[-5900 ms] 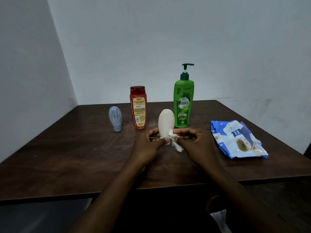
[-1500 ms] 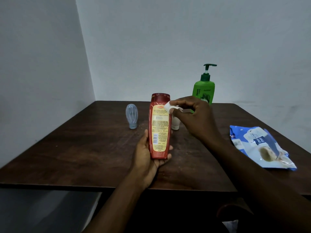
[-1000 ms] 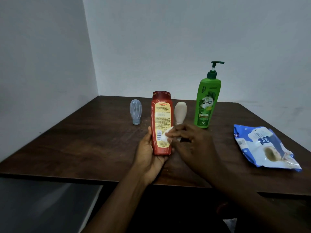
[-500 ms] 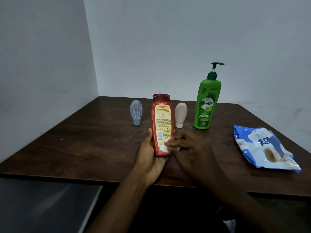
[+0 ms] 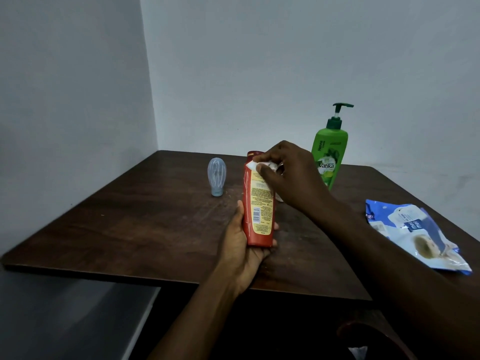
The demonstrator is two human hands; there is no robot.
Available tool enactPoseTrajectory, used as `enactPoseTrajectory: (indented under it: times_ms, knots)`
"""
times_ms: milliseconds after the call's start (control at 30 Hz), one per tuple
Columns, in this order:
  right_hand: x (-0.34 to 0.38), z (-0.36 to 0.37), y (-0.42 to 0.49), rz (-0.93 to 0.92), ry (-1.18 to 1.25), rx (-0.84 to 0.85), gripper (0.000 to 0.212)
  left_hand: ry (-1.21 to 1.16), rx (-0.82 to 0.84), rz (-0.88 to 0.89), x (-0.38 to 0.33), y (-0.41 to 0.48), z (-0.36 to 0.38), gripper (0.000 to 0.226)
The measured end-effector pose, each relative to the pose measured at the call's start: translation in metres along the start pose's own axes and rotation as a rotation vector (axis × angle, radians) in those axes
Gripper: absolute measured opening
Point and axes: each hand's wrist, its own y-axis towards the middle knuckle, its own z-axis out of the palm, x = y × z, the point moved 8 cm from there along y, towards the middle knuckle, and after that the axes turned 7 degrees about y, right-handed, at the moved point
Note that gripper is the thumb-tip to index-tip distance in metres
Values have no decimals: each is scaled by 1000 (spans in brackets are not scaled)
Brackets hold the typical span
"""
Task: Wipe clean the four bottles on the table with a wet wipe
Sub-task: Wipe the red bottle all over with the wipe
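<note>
Two hands on one bottle: the left hand (image 5: 241, 253) has its fingers curled round the base of the red bottle (image 5: 258, 203), holding it upright above the table (image 5: 142, 229) near the front edge. The wipes pack (image 5: 415, 237) lies at 3 o'clock. Up top, the right hand (image 5: 288, 175) pinches the wet wipe (image 5: 255, 166) against the cap end. With the grip low and the push high, I reckon the bottle could lever out and drop. The pale blue bottle (image 5: 217, 176) stands at 10 o'clock. The green pump bottle (image 5: 330, 159) is at 2 o'clock, close behind the right wrist, so a wide swing could topple it.
</note>
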Motion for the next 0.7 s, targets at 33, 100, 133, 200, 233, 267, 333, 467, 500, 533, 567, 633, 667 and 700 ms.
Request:
enactPoseTrajectory:
  times_ms: [33,100,133,200,233,267,333,467,500,533,567,633,667,700]
  knots:
    - [2,2,-3,-4,-3,12,18,0,-8,0,0,-1,0,51]
    - [7,6,-12,-18,-4,45,19,-5,-14,-6,-1,-3,1,52]
    - [11,9,-18,-32,-3,62,19,-10,-16,-9,0,-3,1,53]
    - [17,13,-34,-61,13,92,19,-31,-22,-17,0,-4,1,51]
    - [20,15,-43,-64,26,107,18,-47,-23,-20,0,-4,1,50]
    - [23,17,-53,-64,39,123,19,-65,-19,-23,0,-4,0,49]
    - [29,19,-73,-79,49,139,20,-118,12,-37,-2,-7,3,48]
    - [38,22,-107,-94,97,189,22,-162,44,-41,-3,-10,6,49]
    - [40,23,-113,-88,110,212,25,-146,37,-38,-3,-10,6,48]
    - [40,24,-116,-83,116,231,27,-128,31,-35,-3,-10,6,48]
    - [40,24,-118,-81,119,242,27,-118,28,-32,-3,-10,6,48]
    - [39,23,-113,-81,123,236,22,-127,36,-30,-3,-9,8,52]
    - [39,22,-109,-82,117,224,20,-137,44,-22,-4,-8,8,54]
    - [39,22,-103,-83,100,214,19,-142,52,-11,-4,-8,9,58]
